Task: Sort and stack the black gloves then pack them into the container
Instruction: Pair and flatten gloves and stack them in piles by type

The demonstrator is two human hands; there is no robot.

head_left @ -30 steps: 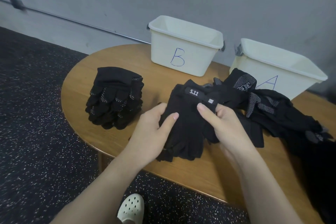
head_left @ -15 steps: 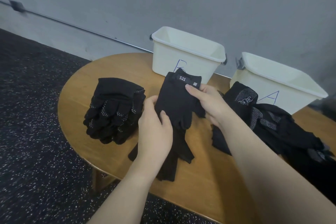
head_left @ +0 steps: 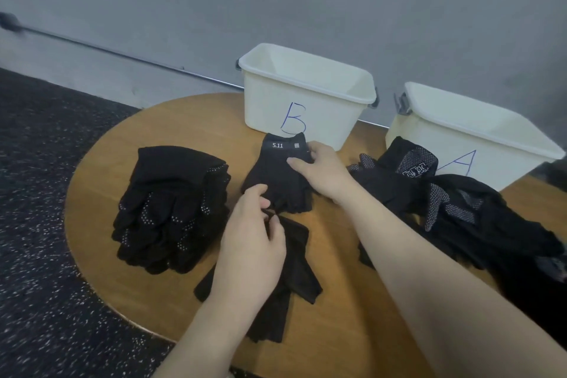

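Right hand (head_left: 322, 173) pinches the 5.11 glove (head_left: 277, 176) lying on the table (head_left: 337, 301) just near of bin B (head_left: 303, 98), left hand (head_left: 250, 242) pinches a second glove (head_left: 294, 273) nearer, sorted stack (head_left: 171, 209) at left.

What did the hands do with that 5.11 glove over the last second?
The right hand carried the 5.11 glove away from the person and laid it in front of bin B. The left hand drew a second glove apart and holds it nearer. Dotted stack and loose pile stayed.
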